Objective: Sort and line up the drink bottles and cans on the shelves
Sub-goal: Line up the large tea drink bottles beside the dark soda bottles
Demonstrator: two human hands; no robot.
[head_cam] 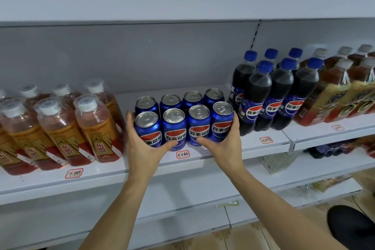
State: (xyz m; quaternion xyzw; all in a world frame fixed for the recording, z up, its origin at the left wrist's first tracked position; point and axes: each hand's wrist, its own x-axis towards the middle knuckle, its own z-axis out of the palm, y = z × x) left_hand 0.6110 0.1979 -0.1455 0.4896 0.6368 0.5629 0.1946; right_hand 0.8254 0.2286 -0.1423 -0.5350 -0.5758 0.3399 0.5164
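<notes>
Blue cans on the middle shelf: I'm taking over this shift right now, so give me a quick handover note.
Left hand cups the left end of the front row of blue cans, fingers curled round the end can; right hand cups the right end.
Cans stand in two rows of four, between the orange bottles and cola bottles.
Done: cans grouped and upright.
Left: square the front row, logos forward.

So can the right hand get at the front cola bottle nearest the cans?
Probably yes: the right hand cups the rightmost front can, and that cola bottle stands just beside it, front unobstructed.
</notes>
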